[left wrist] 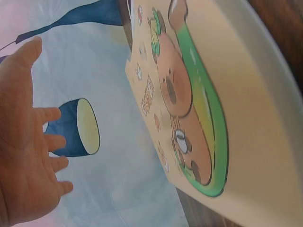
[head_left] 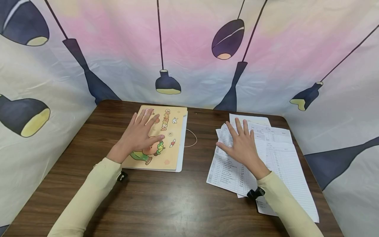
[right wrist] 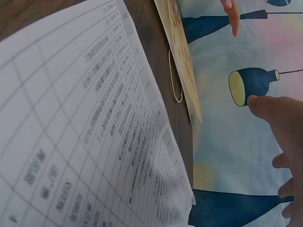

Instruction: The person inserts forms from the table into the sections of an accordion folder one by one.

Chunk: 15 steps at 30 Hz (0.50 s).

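A pale yellow folder (head_left: 161, 158) printed with a capybara cartoon and the word CAPYBARA lies on the left part of the table. My left hand (head_left: 139, 135) hovers over it with fingers spread; the left wrist view shows a gap between the palm (left wrist: 23, 142) and the cover. On the right, several loose printed sheets (head_left: 284, 164) overlap in an uneven pile. Above them my right hand (head_left: 242, 146) is held with straight, spread fingers, apart from the paper in the right wrist view. Neither hand holds anything.
A thin elastic loop (head_left: 195, 138) sticks out from the folder's right edge. The dark wood table (head_left: 177, 204) meets a fabric backdrop (head_left: 124, 59) printed with hanging lamps at its back and sides. The sheets reach close to the table's right edge.
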{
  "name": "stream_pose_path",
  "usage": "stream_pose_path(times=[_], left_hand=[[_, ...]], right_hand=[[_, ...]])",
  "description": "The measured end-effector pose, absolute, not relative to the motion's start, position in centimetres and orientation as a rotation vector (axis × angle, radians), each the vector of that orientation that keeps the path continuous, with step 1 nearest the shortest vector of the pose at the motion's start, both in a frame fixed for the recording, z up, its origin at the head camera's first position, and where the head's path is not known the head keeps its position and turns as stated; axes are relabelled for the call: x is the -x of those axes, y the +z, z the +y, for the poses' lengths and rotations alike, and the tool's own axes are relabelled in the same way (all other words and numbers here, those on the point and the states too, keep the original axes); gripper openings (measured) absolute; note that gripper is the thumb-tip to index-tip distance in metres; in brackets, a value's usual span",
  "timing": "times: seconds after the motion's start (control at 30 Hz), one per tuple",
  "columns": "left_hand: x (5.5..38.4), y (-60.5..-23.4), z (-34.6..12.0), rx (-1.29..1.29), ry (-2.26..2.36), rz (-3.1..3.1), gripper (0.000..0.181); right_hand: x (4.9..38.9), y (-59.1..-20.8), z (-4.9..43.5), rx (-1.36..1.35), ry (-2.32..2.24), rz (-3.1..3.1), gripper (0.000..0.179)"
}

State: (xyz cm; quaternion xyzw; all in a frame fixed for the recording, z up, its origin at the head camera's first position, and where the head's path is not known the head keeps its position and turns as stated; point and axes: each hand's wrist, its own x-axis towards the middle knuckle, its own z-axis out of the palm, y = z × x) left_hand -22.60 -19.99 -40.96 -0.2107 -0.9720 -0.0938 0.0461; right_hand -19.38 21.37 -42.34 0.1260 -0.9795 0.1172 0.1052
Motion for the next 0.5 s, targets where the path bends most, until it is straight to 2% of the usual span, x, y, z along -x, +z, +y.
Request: stream_pose_path(times=[0.5], left_hand=[[26.2, -38.7, -19.6, 0.929, -0.461, -2.947, 0.085]], right_hand=[[22.2, -42.2, 18.6, -0.566, 0.485, -2.918, 0.092]])
